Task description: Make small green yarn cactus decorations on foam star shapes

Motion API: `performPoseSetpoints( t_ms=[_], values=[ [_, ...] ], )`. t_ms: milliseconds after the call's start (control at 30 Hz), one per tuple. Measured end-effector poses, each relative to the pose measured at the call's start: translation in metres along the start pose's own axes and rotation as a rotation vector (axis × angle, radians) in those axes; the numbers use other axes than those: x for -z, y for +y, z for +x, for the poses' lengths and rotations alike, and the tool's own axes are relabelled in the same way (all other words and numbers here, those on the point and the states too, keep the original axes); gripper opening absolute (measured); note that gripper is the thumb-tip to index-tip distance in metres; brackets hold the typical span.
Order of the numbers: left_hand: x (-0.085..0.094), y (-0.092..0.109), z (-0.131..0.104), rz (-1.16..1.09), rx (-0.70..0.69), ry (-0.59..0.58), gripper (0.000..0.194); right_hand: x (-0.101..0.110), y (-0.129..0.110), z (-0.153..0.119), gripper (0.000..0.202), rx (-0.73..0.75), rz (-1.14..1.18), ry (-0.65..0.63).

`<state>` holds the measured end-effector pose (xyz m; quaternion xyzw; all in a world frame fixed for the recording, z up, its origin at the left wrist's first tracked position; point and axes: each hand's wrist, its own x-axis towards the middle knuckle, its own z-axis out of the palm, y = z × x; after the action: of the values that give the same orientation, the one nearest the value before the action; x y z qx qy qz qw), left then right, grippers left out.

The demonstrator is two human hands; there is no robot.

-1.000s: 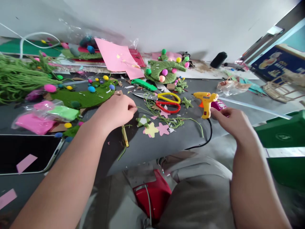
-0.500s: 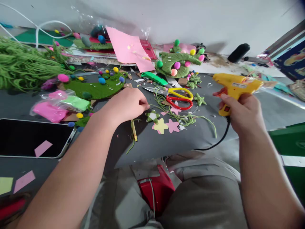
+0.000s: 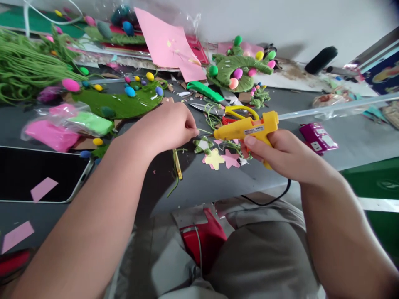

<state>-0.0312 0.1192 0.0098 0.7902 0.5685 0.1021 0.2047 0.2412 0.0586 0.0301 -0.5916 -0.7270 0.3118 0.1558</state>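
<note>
My right hand (image 3: 280, 153) is closed round the handle of a yellow hot glue gun (image 3: 246, 128). A clear glue stick (image 3: 336, 109) sticks out of its back, and its nozzle points left. Close to the nozzle, my left hand (image 3: 177, 124) pinches a thin green yarn strand (image 3: 204, 131) between thumb and fingers. Just below lies a small star partly wrapped in green yarn (image 3: 202, 144). Beside it are a yellow paper star (image 3: 214, 159) and a pink paper star (image 3: 231, 158). Scissors (image 3: 240, 112) with yellow and red handles lie behind the glue gun, partly covered.
A pencil (image 3: 178, 166) lies below my left hand. At left are a phone (image 3: 40, 172), clay packets (image 3: 51, 137) and a heap of green yarn (image 3: 31, 62). Behind stand a green cutter (image 3: 205, 91) and a yarn-wrapped decoration (image 3: 237, 70). A purple packet (image 3: 318, 137) lies at right.
My right hand has brought the glue gun leftward and turned its nozzle to the strand at my left hand. My left hand keeps its pinch. The view has shifted slightly.
</note>
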Motion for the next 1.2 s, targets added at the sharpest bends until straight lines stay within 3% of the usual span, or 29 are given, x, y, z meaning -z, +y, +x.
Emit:
performPoseSetpoints(
  t_ms=[433,1200],
  values=[
    [-0.002,0.003,-0.002,-0.033,0.012,0.017,0.017,-0.004,-0.013,0.006,0.061,0.072,-0.064,-0.041],
    [-0.010,-0.004,0.003,-0.060,0.026,0.039,0.013,0.000,-0.013,0.002,0.060,0.006,-0.096,-0.055]
  ],
)
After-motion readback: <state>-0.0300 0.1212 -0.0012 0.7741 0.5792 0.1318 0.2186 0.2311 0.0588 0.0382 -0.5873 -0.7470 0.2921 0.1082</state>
